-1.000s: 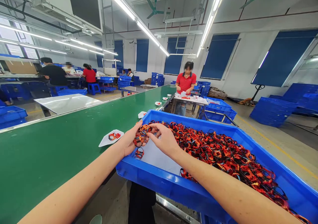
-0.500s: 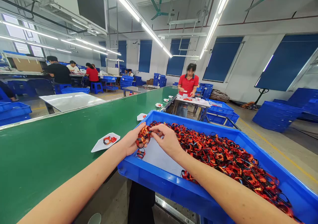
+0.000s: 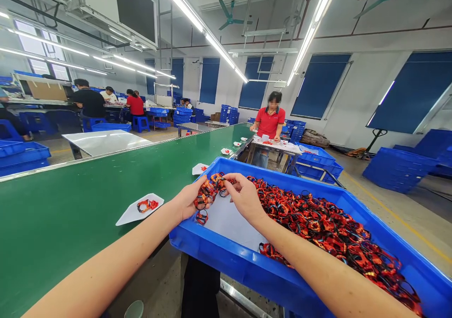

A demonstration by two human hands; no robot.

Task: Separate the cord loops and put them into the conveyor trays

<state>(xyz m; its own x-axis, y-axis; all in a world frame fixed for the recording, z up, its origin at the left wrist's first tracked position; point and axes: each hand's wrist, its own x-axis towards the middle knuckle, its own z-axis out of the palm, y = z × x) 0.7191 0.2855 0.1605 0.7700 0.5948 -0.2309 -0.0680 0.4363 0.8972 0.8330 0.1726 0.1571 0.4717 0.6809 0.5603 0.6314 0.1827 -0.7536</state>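
My left hand (image 3: 192,199) is closed around a bunch of small red-orange and black loops (image 3: 205,196) at the left end of a blue crate (image 3: 226,254). My right hand (image 3: 243,196) pinches one black-and-orange loop (image 3: 222,186) at the right side of that bunch. Below the left hand, a single loop (image 3: 201,217) lies on the crate's white liner (image 3: 233,224). Many more such loops (image 3: 314,219) are heaped through the middle and right of the crate. What exactly the loops are, I cannot tell.
Left of the crate runs a green conveyor belt (image 3: 70,200). On it stands a white tray (image 3: 130,213) with red-orange pieces, and several similar trays sit farther along. A person in red (image 3: 270,123) works at a table (image 3: 278,146) ahead. Blue crates (image 3: 399,167) are stacked at right.
My right hand has shifted slightly right, and a loop now shows between its fingertips and the bunch. The nearest white tray has moved left and closer along the belt.
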